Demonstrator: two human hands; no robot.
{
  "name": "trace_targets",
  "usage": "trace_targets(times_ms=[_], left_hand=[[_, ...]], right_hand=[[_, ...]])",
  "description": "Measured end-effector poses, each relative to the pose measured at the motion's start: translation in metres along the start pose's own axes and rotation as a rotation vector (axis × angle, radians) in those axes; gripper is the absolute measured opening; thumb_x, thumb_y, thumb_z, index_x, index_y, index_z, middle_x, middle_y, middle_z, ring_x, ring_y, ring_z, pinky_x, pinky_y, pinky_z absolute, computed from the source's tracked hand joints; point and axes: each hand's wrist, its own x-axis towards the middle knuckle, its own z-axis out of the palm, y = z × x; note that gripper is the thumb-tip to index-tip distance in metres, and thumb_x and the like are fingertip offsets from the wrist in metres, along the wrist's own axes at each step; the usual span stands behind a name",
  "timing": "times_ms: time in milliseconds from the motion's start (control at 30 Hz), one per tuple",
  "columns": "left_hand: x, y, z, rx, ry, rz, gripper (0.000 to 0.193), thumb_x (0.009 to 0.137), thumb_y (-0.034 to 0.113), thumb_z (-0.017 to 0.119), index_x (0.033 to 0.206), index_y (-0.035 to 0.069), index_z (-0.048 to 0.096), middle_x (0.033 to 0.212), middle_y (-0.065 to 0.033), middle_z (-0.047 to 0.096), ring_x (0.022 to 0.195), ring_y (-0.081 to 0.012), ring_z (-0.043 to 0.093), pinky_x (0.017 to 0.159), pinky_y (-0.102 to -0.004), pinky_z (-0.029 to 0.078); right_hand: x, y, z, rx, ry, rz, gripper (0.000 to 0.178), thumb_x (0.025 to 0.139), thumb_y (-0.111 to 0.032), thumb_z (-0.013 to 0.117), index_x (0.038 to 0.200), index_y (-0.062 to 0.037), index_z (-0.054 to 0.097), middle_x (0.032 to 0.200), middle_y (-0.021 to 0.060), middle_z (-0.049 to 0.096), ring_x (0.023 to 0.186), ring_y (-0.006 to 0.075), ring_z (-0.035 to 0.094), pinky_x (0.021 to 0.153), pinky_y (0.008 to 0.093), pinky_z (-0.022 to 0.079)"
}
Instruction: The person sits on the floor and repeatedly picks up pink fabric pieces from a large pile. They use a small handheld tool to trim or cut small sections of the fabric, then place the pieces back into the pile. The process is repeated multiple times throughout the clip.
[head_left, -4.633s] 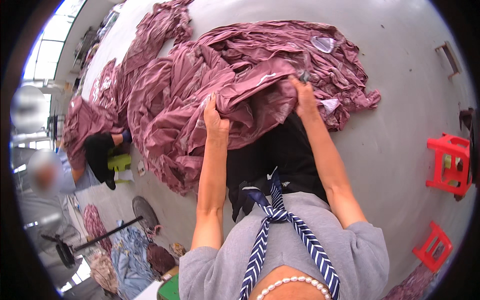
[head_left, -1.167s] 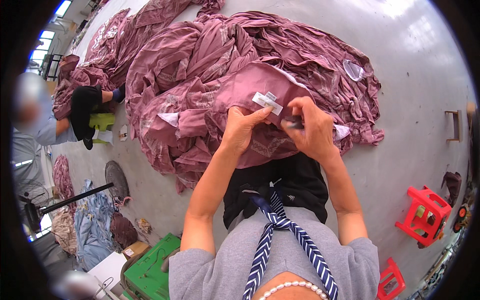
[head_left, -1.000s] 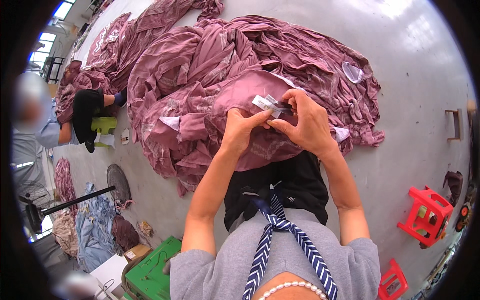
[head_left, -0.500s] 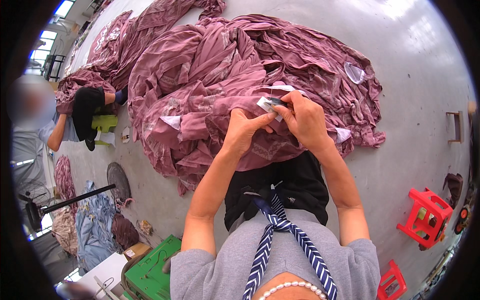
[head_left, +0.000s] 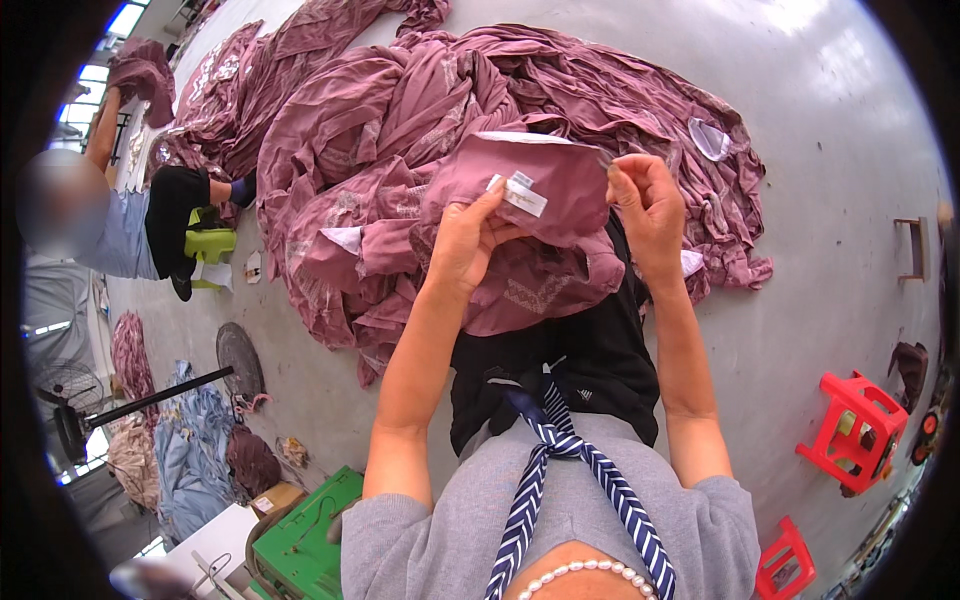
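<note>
a white label [head_left: 525,204] sits on the dusty pink cloth [head_left: 570,185] between my hands, a flat strip with a smaller white tab at its upper edge. there is some faint print on it (too small and blurred for me to read). my left hand [head_left: 467,243] is closed on the cloth, its thumb up by the label's left end. my right hand [head_left: 652,212] is narrow, thumb and finger drawn together by the right edge of the cloth, with a small grey thing [head_left: 605,160] at the tips; i cannot tell what it is. a white strip [head_left: 535,138] runs along the cloth's top edge. my black trousers [head_left: 550,365] carry a little white mark near the waist.

the cloth hangs in front of my lap, just over a big heap [head_left: 360,170] of the same pink stuff with paler patterned bands. a white patch [head_left: 709,140] shows at the heap's right side. all of it lies on a smooth grey floor [head_left: 800,240] with a few dark specks.

to my right are two red stools [head_left: 850,430], well apart from the heap. to my left a person [head_left: 130,235] in light blue lifts another pink piece [head_left: 145,78], near a green stool [head_left: 212,243]. lower left are blue clothes [head_left: 193,450], a black pole [head_left: 160,396] and a green box [head_left: 300,545].
</note>
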Motion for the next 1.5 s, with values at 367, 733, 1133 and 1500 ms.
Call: trace_targets(times_ms=[367,733,1133,1500], left_hand=[[-0.018,0.033,-0.035,-0.033,0.136,0.27,0.026,0.098,0.023,0.05,0.113,0.003,0.057,0.099,-0.013,0.068,0.082,-0.0258,0.069,0.068,-0.0415,0.06],[-0.061,0.027,-0.133,-0.341,0.431,0.418,0.023,0.1,0.019,0.043,0.113,0.005,0.057,0.093,-0.0055,0.062,0.079,-0.0144,0.057,0.064,-0.0264,0.044],[-0.186,0.083,-0.08,1.604,0.583,1.337,0.045,0.089,0.03,0.059,0.115,-0.006,0.058,0.108,-0.0189,0.064,0.096,-0.0298,0.063,0.084,-0.036,0.052],[-0.231,0.1,-0.222,0.194,1.067,0.862,0.04,0.09,0.033,0.052,0.112,0.0,0.059,0.11,-0.0125,0.063,0.102,-0.0279,0.06,0.09,-0.0408,0.047]], right_hand=[[0.005,0.011,0.003,-0.216,0.114,-0.059,0.03,0.077,-0.017,0.078,0.097,-0.0035,0.06,0.072,0.0017,0.058,0.059,0.009,0.051,0.055,0.0237,0.043],[-0.015,0.087,-0.021,-0.109,-0.154,0.339,0.035,0.084,-0.027,0.072,0.1,0.0019,0.063,0.083,0.0047,0.064,0.062,0.0067,0.056,0.056,0.0218,0.045],[-0.035,0.047,0.085,0.272,-0.375,0.289,0.017,0.077,-0.008,0.061,0.092,0.0,0.061,0.077,0.0103,0.066,0.067,0.012,0.061,0.061,0.0287,0.05],[-0.095,-0.01,0.141,0.142,-1.04,-0.18,0.038,0.071,-0.008,0.066,0.107,-0.0085,0.056,0.076,0.0181,0.063,0.074,0.0376,0.064,0.062,0.0454,0.05]])
